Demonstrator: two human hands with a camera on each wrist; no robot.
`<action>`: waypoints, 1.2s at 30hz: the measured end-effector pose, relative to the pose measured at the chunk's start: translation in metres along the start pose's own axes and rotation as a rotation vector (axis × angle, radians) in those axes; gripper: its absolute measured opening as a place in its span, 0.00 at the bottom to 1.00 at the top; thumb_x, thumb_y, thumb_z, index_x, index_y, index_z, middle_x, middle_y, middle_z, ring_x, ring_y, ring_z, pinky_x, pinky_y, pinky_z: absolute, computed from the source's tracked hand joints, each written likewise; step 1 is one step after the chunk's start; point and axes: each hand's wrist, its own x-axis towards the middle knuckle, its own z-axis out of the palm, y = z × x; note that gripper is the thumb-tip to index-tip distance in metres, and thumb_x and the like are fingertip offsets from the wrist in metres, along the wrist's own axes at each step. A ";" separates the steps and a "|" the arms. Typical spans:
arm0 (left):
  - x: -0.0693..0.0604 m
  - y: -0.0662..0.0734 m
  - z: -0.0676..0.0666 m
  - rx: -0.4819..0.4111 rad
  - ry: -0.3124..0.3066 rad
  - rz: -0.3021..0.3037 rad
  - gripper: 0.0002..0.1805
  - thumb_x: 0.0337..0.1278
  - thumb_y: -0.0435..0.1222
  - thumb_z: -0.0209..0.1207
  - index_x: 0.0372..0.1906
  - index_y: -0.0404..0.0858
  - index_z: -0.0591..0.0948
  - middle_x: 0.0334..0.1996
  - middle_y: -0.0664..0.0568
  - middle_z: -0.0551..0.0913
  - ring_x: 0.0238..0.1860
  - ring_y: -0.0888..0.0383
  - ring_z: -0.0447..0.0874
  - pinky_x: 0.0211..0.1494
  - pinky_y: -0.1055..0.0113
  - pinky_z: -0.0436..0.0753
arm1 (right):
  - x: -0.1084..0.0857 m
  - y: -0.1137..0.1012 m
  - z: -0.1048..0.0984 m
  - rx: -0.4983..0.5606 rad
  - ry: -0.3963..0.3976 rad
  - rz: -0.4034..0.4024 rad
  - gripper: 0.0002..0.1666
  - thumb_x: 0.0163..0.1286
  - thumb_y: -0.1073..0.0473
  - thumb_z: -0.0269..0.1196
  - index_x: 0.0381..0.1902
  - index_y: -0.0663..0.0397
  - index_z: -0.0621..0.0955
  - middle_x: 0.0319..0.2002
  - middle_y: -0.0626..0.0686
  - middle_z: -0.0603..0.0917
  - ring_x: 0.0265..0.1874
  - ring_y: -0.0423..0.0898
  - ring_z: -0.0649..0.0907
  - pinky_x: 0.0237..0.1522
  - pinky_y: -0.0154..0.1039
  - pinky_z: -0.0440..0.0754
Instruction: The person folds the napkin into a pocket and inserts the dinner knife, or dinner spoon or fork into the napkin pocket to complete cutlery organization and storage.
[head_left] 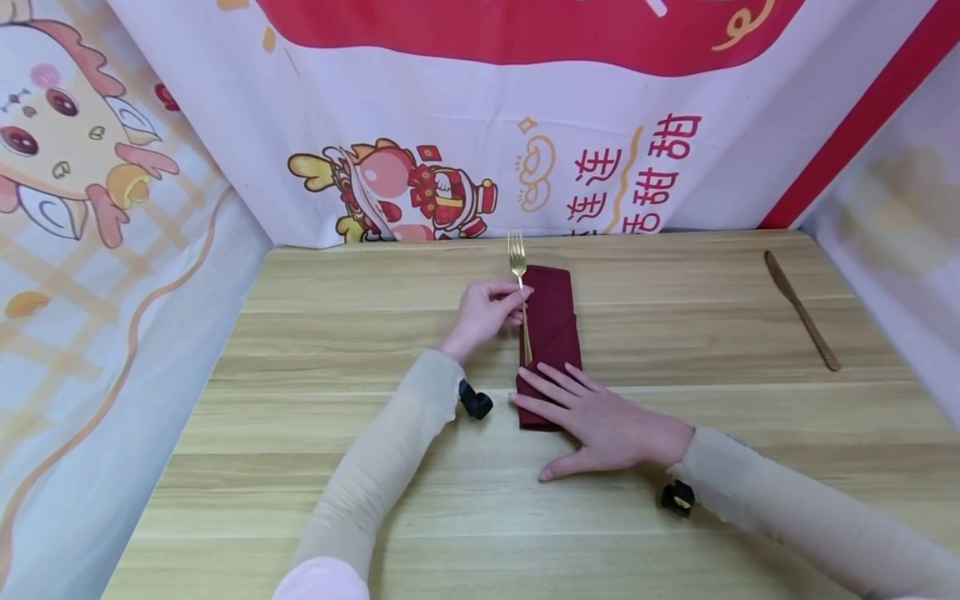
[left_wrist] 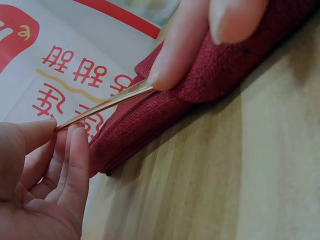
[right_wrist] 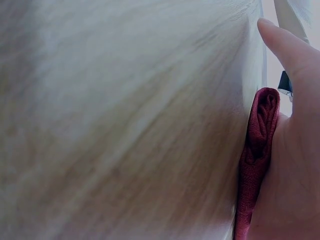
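A dark red folded napkin (head_left: 551,308) lies lengthwise on the wooden table. My left hand (head_left: 487,312) pinches the handle of a gold fork (head_left: 517,260) between thumb and fingers. The fork's tines point to the back, and its handle end lies at the napkin's diagonal fold. In the left wrist view the fork handle (left_wrist: 107,104) slants over the napkin's edge, its end by a fingertip of the other hand. My right hand (head_left: 600,421) rests with spread, straight fingers on the napkin's near part. In the right wrist view the napkin's layered end (right_wrist: 262,125) shows beneath that hand.
A brown knife (head_left: 802,312) lies on the right side of the wooden table (head_left: 315,350). A printed white cloth (head_left: 450,100) hangs behind the table's back edge, and more printed cloth (head_left: 82,275) hangs at the left. Black wrist devices are on both sleeves.
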 end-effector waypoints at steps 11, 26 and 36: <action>-0.008 -0.004 0.001 -0.025 -0.079 -0.101 0.15 0.69 0.34 0.64 0.52 0.26 0.84 0.39 0.40 0.88 0.26 0.58 0.87 0.37 0.62 0.88 | 0.002 -0.002 -0.001 0.007 -0.045 0.014 0.57 0.65 0.20 0.56 0.83 0.33 0.51 0.82 0.49 0.42 0.79 0.54 0.40 0.75 0.59 0.40; -0.013 -0.016 0.000 -0.015 -0.183 -0.175 0.13 0.73 0.33 0.60 0.52 0.26 0.83 0.40 0.41 0.87 0.35 0.53 0.88 0.43 0.62 0.87 | 0.000 -0.006 -0.005 0.017 -0.030 0.014 0.57 0.64 0.20 0.56 0.82 0.34 0.54 0.82 0.51 0.43 0.79 0.57 0.42 0.75 0.60 0.41; -0.009 -0.019 -0.006 -0.048 -0.167 -0.171 0.13 0.72 0.31 0.60 0.50 0.24 0.83 0.39 0.38 0.87 0.33 0.53 0.89 0.42 0.61 0.87 | -0.006 -0.015 -0.004 0.022 -0.045 -0.002 0.56 0.62 0.17 0.56 0.82 0.27 0.54 0.82 0.50 0.42 0.79 0.56 0.40 0.75 0.58 0.39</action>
